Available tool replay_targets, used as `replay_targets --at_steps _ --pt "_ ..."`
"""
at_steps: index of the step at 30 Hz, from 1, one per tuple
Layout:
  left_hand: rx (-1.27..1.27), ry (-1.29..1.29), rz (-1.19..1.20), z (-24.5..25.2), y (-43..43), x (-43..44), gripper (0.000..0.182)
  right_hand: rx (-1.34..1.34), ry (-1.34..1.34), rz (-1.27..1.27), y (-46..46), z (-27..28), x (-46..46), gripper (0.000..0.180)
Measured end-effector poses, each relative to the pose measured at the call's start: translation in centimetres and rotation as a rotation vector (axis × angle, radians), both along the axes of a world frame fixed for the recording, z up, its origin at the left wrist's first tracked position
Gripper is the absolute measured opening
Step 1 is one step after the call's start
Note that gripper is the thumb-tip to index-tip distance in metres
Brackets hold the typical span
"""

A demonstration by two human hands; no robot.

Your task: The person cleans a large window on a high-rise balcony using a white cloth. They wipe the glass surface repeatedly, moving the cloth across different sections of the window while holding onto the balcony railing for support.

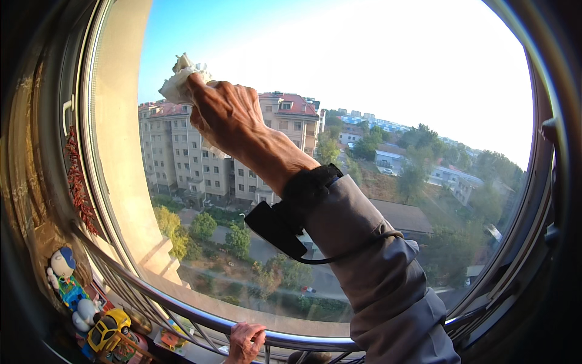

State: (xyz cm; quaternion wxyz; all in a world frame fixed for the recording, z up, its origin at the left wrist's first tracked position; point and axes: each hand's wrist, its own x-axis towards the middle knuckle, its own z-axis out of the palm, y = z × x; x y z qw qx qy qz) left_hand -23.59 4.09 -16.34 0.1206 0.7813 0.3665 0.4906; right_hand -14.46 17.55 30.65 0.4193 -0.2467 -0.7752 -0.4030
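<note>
My right hand (227, 111), at the end of a grey sleeve with a black strap and device at the wrist, is raised to the upper left of the window pane (363, 82). It grips a crumpled whitish cloth or paper (182, 82), pressed against or held close to the glass. Low in the view, my left hand (245, 341) is closed around the metal guard rail (309, 340). Faint streaks and haze show on the lower part of the pane.
Toys, among them a yellow toy car (108, 330) and a doll with a blue cap (62, 263), crowd the sill at lower left. Red dried peppers or a similar decoration (78, 182) hang by the window handle (67, 113). Outside are buildings and trees, far below.
</note>
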Motion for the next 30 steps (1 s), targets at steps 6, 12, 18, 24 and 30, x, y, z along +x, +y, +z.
replay_targets --at_steps 6,12,18,24,30 --pt "0.084 -0.017 0.089 -1.0 0.4 1.0 0.010 0.003 0.297 0.105 -8.0 -2.6 16.9 0.038" --pt "0.170 0.009 0.163 -2.9 1.5 0.8 0.007 0.229 0.469 -0.188 -19.4 -4.8 39.3 0.048" --pt "0.223 -0.023 0.190 -3.7 2.5 0.8 0.008 0.637 0.603 -0.922 -32.1 -4.1 63.1 0.042" --pt "0.254 -0.018 0.236 -3.2 1.8 1.6 0.007 0.409 0.813 -1.097 -34.4 -7.9 81.0 0.040" --pt "0.354 0.047 0.246 -2.8 1.4 1.9 0.011 0.511 0.718 -0.902 -27.3 -5.8 74.7 0.044"
